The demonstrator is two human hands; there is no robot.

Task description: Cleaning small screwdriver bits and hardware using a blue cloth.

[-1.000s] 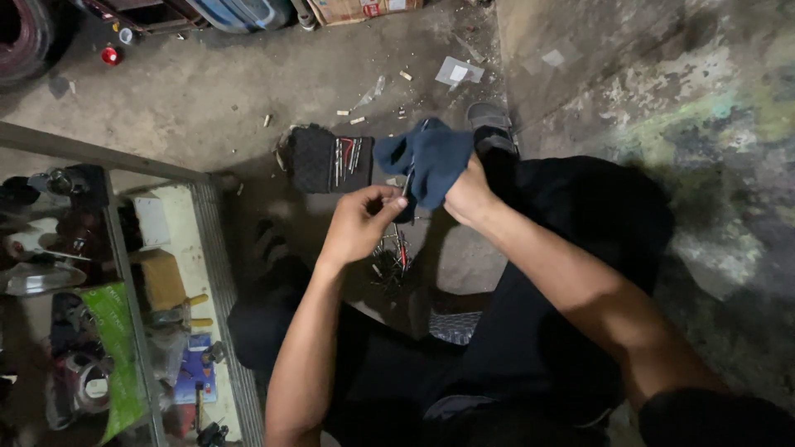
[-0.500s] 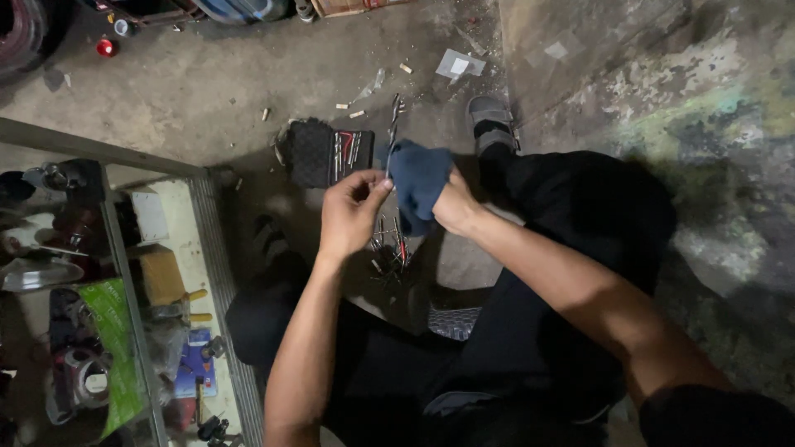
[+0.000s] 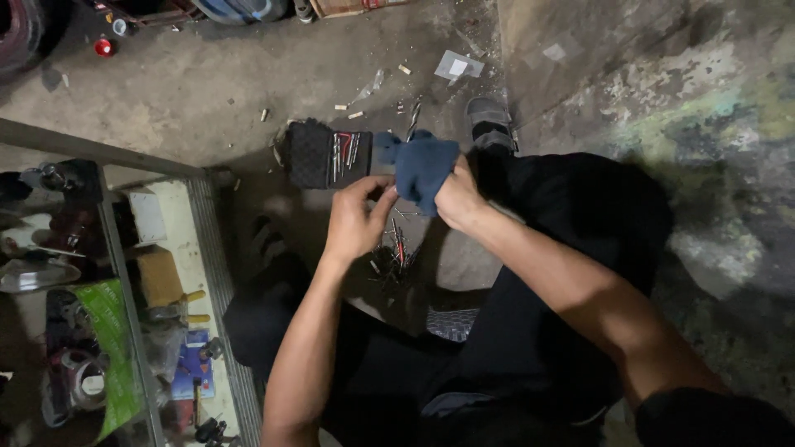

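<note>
My right hand (image 3: 460,199) is closed around a dark blue cloth (image 3: 424,165) held over my lap. A thin metal tool (image 3: 412,121) pokes out above the cloth, and the rest of it is hidden inside the folds. My left hand (image 3: 356,220) pinches at the cloth's lower edge, where the tool's near end sits. Beyond my hands, a black tool pouch (image 3: 325,155) lies open on the floor with several slim bits in it. A loose heap of similar metal bits (image 3: 394,253) lies on the floor under my hands.
A glass-topped cabinet (image 3: 124,273) full of tools and parts stands at my left. My sandalled foot (image 3: 489,116) rests on the stained concrete floor. Paper scraps (image 3: 460,64) and a small red can (image 3: 103,47) lie farther off.
The thin tool now sticks out above the cloth, where a second ago it was lower between my hands. My hands have shifted slightly around the cloth.
</note>
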